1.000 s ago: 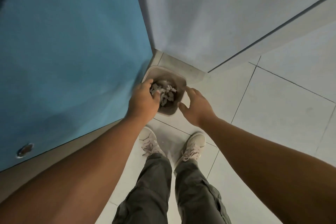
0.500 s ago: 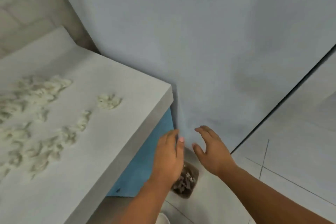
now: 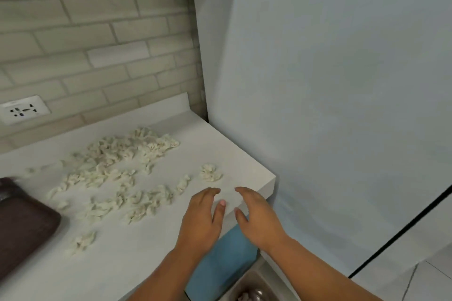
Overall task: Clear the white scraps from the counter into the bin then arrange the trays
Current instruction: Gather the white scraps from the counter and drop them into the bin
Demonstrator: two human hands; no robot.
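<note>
While white scraps (image 3: 117, 166) lie uncleared, hands: left hand (image 3: 203, 217), right hand (image 3: 256, 217) spread, empty (poised to scoop).
Bin (image 3: 247, 280): beneath counter (image 3: 244, 161) edge.

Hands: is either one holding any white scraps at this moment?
No, the left hand and right hand both hover open and empty by the counter.

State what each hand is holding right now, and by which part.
Nothing is held. The left hand and the right hand are open and empty at the corner of the smooth white counter, short of the crumpled white scraps.
</note>
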